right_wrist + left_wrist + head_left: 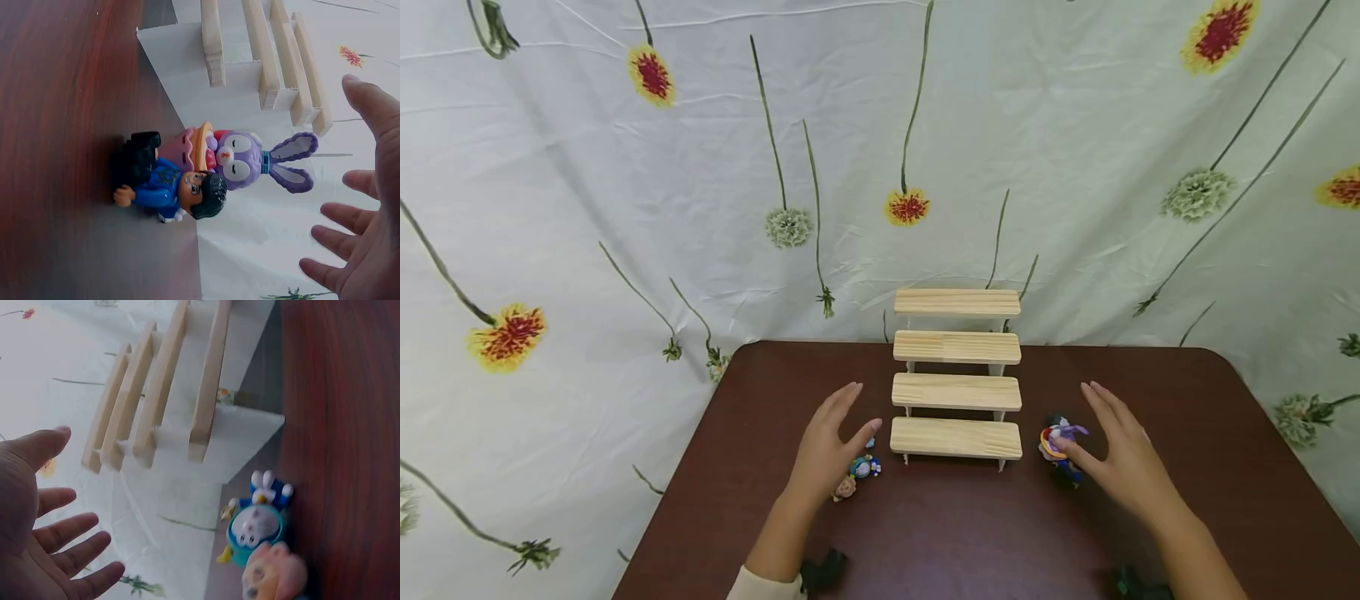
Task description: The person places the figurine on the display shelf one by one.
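Observation:
A four-step wooden display stand [957, 392] with white side supports stands at the far middle of the table. My left hand [822, 457] hovers left of it, fingers spread, holding nothing. Beside that hand are small toy figures: a pink-headed one [275, 572], a teal-hooded one [253, 526] and a blue one with white ears [269, 489]. To the stand's right, my right hand [1131, 468] is held up with its fingers apart and nothing in it. Near its thumb stand a purple rabbit figure [240, 159] and a black-haired figure in blue [161, 187]. Something white behind them is mostly hidden.
The dark reddish-brown table [955, 533] has rounded far corners. A white cloth with printed flowers [1075, 150] hangs behind it and along the left side. Dark objects [825, 572] show beside the wrists at the bottom of the head view.

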A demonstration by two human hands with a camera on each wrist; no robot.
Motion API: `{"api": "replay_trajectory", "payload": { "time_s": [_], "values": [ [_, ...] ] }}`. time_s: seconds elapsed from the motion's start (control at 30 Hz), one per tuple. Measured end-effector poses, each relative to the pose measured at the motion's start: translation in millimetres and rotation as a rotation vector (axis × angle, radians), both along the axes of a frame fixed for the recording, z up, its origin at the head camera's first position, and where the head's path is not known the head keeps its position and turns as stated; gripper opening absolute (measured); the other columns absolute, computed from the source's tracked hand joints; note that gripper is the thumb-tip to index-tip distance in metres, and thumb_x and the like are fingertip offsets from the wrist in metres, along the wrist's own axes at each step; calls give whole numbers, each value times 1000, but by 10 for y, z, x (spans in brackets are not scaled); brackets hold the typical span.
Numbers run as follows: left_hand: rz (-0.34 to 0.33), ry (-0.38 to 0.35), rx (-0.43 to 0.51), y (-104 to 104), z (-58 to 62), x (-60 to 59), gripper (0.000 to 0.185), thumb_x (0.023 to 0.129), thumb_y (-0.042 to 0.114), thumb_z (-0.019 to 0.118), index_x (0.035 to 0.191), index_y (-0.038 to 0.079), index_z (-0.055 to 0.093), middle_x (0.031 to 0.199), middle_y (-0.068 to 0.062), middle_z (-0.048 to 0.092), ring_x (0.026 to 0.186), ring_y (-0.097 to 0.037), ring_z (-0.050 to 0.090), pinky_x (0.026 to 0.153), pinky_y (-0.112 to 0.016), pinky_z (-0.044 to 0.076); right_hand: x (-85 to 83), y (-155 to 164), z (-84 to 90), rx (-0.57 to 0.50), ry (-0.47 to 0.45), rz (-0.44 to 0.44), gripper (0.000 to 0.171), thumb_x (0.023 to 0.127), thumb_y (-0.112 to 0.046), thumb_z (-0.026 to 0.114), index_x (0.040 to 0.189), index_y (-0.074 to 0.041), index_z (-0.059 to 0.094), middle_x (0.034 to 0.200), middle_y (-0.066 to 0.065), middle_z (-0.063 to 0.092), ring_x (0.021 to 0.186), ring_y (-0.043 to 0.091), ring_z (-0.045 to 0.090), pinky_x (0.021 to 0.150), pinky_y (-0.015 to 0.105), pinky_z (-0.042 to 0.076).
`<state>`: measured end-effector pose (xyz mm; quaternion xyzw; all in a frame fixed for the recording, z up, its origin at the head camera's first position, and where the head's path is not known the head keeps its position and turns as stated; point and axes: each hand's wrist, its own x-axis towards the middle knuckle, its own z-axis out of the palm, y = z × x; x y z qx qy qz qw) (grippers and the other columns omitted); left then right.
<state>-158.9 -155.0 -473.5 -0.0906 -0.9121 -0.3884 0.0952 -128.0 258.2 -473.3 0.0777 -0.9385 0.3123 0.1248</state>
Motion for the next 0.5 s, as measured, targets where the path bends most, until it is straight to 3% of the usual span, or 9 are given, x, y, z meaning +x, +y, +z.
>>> {"api": "replay_trajectory", "payload": {
  "time_s": [0.27,0.5],
  "values": [
    [-20,-9,94,107,-71,46,55,95,36,72,145,23,55,148,0,53,138,-28,53,108,-53,46,117,-49,-67,-116,32,3,84,90,-24,79,159,-21,32,155,24,38,138,50,39,99,73,36],
    [-30,-24,88,199,-194,54,53,93,32,75,142,22,59,143,-3,58,127,-26,59,103,-49,49,185,-80,-95,-119,-6,-14,81,92,-28,76,159,-21,32,153,24,39,136,52,42,96,74,38]
  ]
}}
